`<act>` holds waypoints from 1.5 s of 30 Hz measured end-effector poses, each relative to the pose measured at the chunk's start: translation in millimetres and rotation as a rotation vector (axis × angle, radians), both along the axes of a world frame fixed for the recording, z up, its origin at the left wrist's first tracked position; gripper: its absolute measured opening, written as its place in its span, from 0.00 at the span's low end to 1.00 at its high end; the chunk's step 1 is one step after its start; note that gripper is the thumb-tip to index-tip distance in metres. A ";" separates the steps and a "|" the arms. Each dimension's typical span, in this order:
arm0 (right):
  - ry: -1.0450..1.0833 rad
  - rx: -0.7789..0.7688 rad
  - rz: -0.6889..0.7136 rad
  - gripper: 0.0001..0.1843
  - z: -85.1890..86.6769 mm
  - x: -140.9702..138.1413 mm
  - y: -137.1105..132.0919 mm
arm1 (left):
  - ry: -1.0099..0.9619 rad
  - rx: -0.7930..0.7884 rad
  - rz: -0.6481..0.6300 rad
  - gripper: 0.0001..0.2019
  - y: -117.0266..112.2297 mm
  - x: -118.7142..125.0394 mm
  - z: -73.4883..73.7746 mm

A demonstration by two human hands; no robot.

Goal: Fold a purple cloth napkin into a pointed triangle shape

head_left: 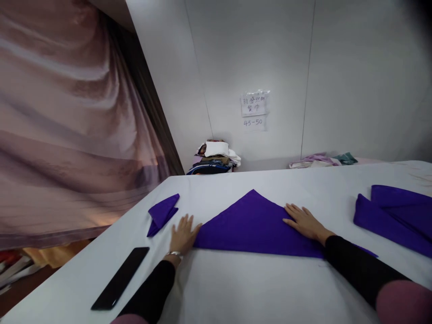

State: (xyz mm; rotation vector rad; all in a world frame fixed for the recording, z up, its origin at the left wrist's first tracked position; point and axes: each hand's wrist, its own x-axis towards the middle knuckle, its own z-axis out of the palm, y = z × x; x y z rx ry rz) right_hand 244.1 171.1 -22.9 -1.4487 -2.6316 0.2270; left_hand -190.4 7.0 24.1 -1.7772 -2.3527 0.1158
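A purple cloth napkin (249, 227), folded into a wide triangle, lies flat on the white table with its peak pointing away from me. My left hand (184, 234) rests at the triangle's left corner, fingers stretched out, a bracelet on its wrist. On the right slope lies my right hand (305, 221), flat with fingers spread; its forearm covers part of the right end. Neither hand grips anything. Left of my left hand sits a smaller folded purple napkin (162, 213). At the far right are more purple cloths (398, 211), loosely folded.
A black flat object (121, 279), perhaps a phone, lies at the table's left. Stacked clothes (214, 157) and other fabrics (320, 159) are beyond the white table (256, 288). Handwritten paper signs (254, 110) hang on the wall. A pink curtain (67, 112) drapes at left.
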 end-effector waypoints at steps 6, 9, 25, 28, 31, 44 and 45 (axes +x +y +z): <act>-0.031 0.002 -0.063 0.41 17.2 -14.0 -12.3 | -0.208 -0.038 -0.264 0.33 -1.1 82.2 -15.3; -0.012 0.030 -0.056 0.41 25.3 -46.8 -38.6 | -0.222 -0.070 -0.241 0.34 -3.1 89.0 -20.5; 0.088 -0.097 -0.050 0.41 18.9 -11.7 -130.7 | -0.155 -0.097 -0.280 0.28 5.1 81.1 -20.0; 0.055 -0.068 -0.173 0.41 12.8 34.5 -137.5 | -0.168 -0.103 -0.263 0.28 6.7 81.3 -18.7; 0.045 -0.031 -0.288 0.42 5.2 74.5 -144.3 | -0.184 -0.100 -0.251 0.29 7.1 81.6 -18.0; 0.479 0.070 -0.635 0.29 1.5 139.8 -112.0 | -0.324 0.057 -0.185 0.26 10.1 75.6 -23.6; 0.488 0.077 -0.649 0.27 0.7 137.4 -108.6 | -0.342 0.087 -0.140 0.26 10.4 74.3 -22.7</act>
